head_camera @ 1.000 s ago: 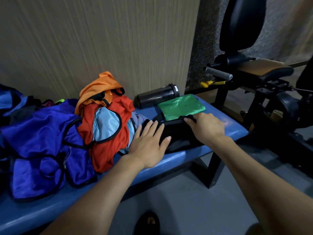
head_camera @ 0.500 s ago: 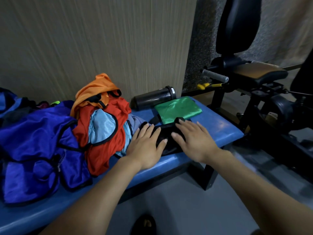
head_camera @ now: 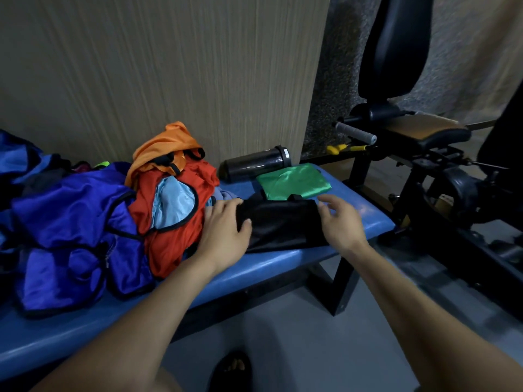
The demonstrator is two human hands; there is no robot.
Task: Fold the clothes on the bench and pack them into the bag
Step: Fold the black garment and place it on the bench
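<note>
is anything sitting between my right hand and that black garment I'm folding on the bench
Nothing visible does. Your right hand hovers open by the right end of the black garment, with only bare blue bench beside it. Your left hand rests on its left end.

My left hand (head_camera: 223,236) flat on black garment (head_camera: 283,224) on blue bench (head_camera: 85,326), right hand (head_camera: 342,219) relaxed at its right edge, folded green cloth (head_camera: 294,181) beyond, bottle (head_camera: 254,162) far, clothes pile (head_camera: 169,199) left

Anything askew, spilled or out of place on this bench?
One oddity: a dark bottle lies on its side against the wall, behind the folded green garment; nothing looks spilled. The unfolded pile is simply what is left to fold.
</note>
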